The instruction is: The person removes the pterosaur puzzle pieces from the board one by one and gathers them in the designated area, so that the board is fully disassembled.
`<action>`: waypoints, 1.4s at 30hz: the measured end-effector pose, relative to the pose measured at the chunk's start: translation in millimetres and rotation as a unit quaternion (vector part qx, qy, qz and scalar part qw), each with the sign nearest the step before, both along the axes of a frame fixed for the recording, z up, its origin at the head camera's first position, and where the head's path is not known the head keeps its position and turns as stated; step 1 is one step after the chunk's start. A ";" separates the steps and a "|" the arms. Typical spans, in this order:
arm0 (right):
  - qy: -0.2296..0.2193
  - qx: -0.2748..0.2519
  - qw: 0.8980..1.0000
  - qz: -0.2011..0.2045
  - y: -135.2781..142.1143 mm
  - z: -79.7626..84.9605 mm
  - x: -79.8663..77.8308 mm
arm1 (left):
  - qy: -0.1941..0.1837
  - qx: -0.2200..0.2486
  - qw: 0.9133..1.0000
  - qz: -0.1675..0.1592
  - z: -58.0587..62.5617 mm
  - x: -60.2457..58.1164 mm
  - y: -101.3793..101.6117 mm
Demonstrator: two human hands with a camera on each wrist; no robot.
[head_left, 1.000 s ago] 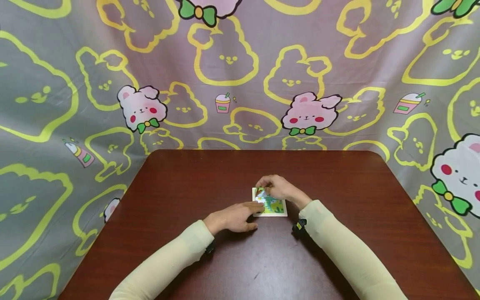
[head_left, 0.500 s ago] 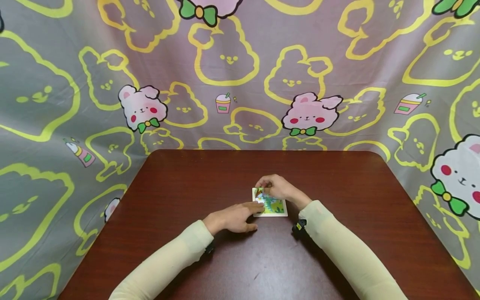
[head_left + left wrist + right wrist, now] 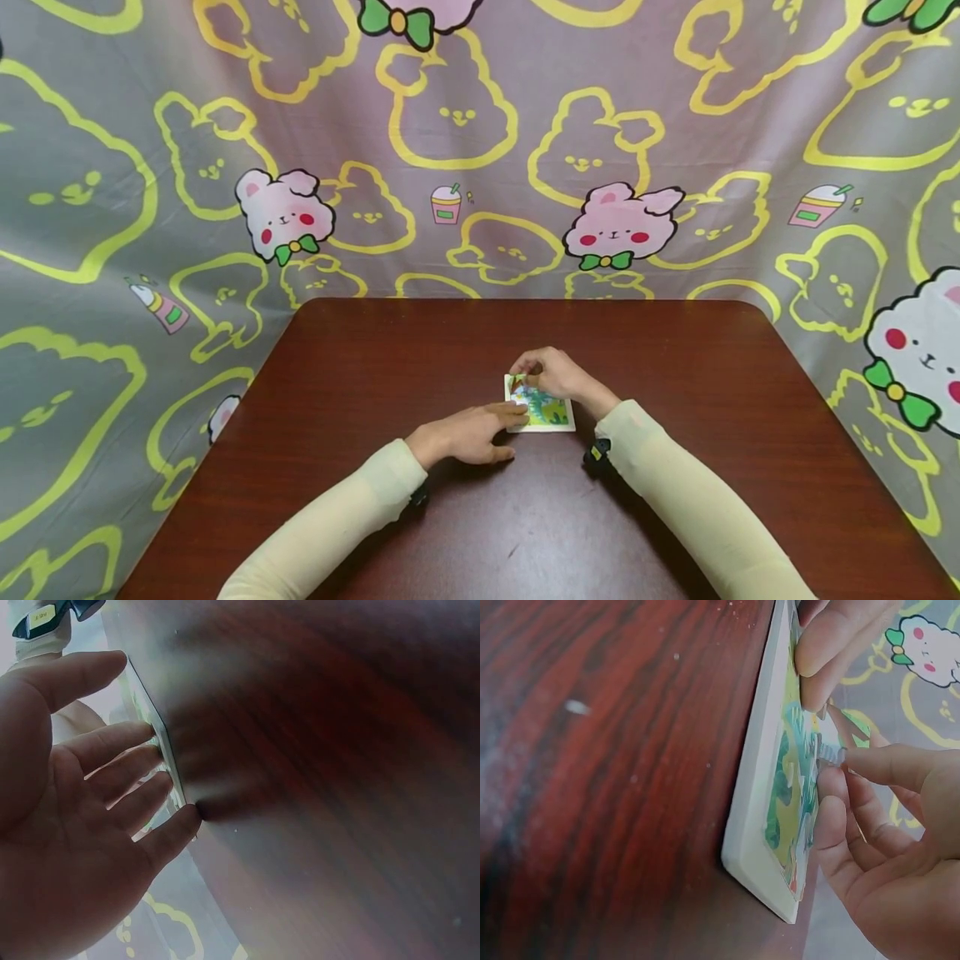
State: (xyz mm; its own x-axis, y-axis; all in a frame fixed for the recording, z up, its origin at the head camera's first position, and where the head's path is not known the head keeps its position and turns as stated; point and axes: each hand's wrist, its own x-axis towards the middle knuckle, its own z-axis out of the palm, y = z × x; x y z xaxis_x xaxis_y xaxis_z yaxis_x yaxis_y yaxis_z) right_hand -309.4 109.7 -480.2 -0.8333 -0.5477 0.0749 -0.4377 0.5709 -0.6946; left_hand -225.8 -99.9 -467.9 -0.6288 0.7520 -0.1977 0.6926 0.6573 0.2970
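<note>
Two pale-sleeved forearms (image 3: 690, 492) reach in from the near side, angled toward each other over the brown surface (image 3: 375, 358). The left hand (image 3: 468, 435) lies low with its fingers nearly straight and slightly parted, gripping nothing; their tips touch the left part of a white-rimmed picture board (image 3: 754, 802), the thumb set apart. The right hand (image 3: 557, 375) arches over the board's far part from the right, its fingers bent downward and pinching a small pale piece (image 3: 830, 754) at the picture. The board lies flat, directly beneath those fingertips.
</note>
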 end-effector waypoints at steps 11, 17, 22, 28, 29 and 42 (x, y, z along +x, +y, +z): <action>-0.016 0.006 1.000 -0.020 0.8 0.0 -0.6 | 0.006 0.000 1.000 -0.001 1.3 -0.2 1.3; -0.016 0.015 0.998 -0.052 1.5 0.1 -0.8 | 0.009 -0.003 1.000 -0.001 1.4 -0.4 2.5; -0.049 0.001 0.997 -0.066 6.8 1.4 -1.1 | 0.013 -0.002 1.000 -0.003 1.9 -0.4 2.8; -0.078 -0.016 0.994 -0.078 17.6 5.2 -0.5 | 0.024 -0.003 1.000 -0.003 2.1 -0.1 2.7; -0.078 -0.016 0.994 -0.080 19.3 5.2 -0.7 | 0.028 -0.003 1.000 -0.004 1.8 -0.2 2.7; -0.083 -0.021 0.991 -0.099 37.5 3.3 -0.5 | 0.035 0.003 0.999 -0.018 3.0 0.4 2.9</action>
